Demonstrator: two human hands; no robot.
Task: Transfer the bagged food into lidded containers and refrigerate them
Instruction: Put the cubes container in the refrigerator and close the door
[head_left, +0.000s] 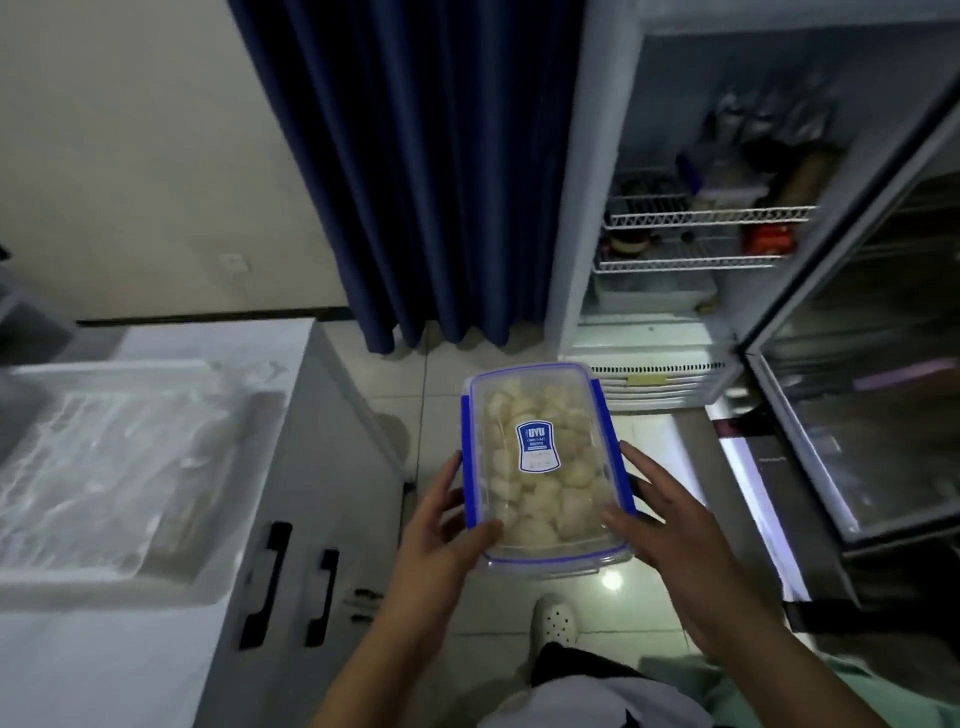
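Note:
A clear lidded container (545, 415) with blue clips and a blue label is full of pale round food pieces. I carry it in the air above the tiled floor, in front of the open fridge (691, 249). My left hand (441, 525) grips its left side, thumb on the lid's near corner. My right hand (660, 514) holds its right side, with the thumb on the lid and the fingers along the blue clip. The lid is on and the clips look closed.
The fridge's glass door (872, 364) stands open to the right. Wire shelves (706, 215) inside carry several items. A white counter (171, 545) at left bears crumpled clear plastic bags (104, 467). Behind hangs a dark blue curtain (431, 156). My shoe (556, 621) is below the container.

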